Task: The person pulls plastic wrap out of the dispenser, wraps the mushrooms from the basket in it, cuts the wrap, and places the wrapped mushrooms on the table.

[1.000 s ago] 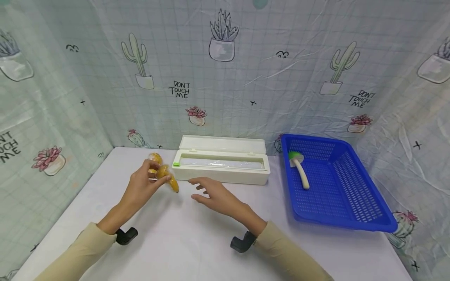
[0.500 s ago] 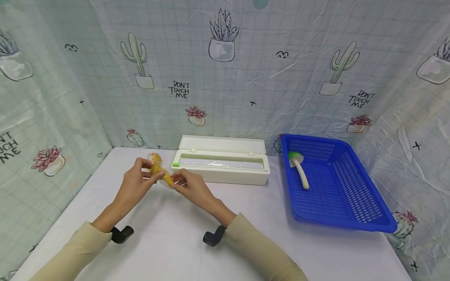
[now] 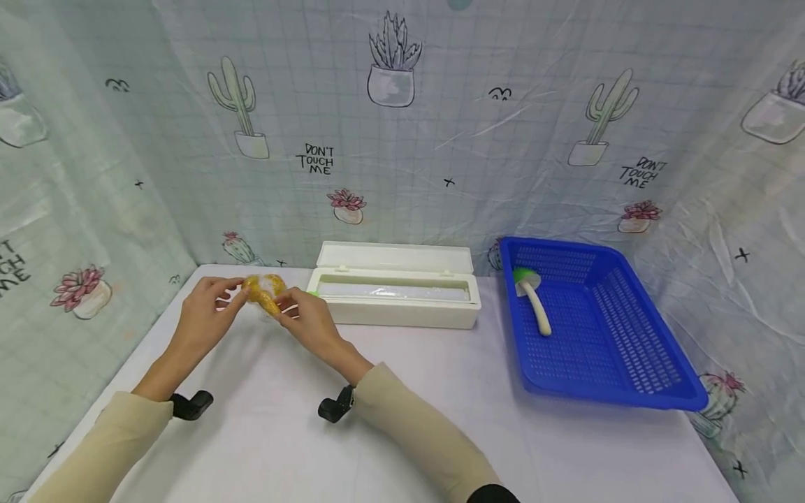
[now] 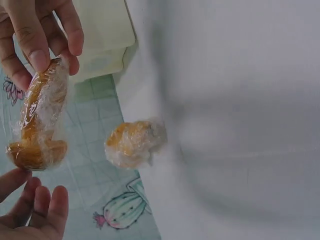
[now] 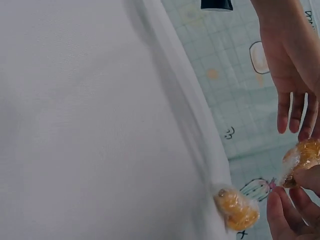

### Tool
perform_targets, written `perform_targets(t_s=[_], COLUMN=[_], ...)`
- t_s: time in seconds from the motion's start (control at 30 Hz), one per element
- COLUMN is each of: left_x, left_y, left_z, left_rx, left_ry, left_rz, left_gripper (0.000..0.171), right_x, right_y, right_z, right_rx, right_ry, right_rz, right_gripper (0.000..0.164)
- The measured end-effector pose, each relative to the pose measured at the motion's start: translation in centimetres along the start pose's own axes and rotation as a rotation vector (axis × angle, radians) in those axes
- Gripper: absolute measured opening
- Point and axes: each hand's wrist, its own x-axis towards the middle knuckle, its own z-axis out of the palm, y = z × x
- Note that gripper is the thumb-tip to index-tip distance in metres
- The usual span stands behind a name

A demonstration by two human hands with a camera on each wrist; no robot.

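Note:
My right hand (image 3: 314,327) pinches the stem end of an orange toy mushroom (image 4: 42,120) wrapped in clear plastic film, held above the table's back left. In the left wrist view its cap points toward my left hand (image 3: 204,314). The left fingers are extended, with fingertips (image 4: 17,180) right at the cap and not wrapped round it. Behind, at the table's back edge, lies a second orange piece (image 5: 237,210) in crumpled clear film; in the head view the held mushroom partly overlaps it.
Right of my hands stands a white cling film box (image 3: 402,316), lid raised, roll inside. A blue plastic basket (image 3: 616,398) at the right holds a green-capped toy mushroom (image 3: 537,304). A patterned curtain (image 3: 402,161) closes off the back and sides of the white table (image 3: 428,419).
My right hand has come in from the right and taken the mushroom's stem end. Both hands and the mushroom have moved left and back; the left fingers have loosened from around it.

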Motion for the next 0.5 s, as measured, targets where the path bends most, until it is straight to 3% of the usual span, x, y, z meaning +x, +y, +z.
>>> perform_targets(t_s=[0.23,0.5], left_x=[1.0,1.3], left_y=[-3.1,-6.9], left_z=[-1.2,-1.5], left_rx=[0.01,0.004], left_ry=[-0.051,-0.105], left_rz=[0.01,-0.003], left_gripper=[0.041,0.041], right_x=[1.9,2.9], right_y=[-0.3,-0.6], right_z=[2.6,5.6], right_rx=[-0.088,-0.32], right_ry=[0.004,-0.045], right_rz=[0.022,0.021], right_gripper=[0.027,0.025])
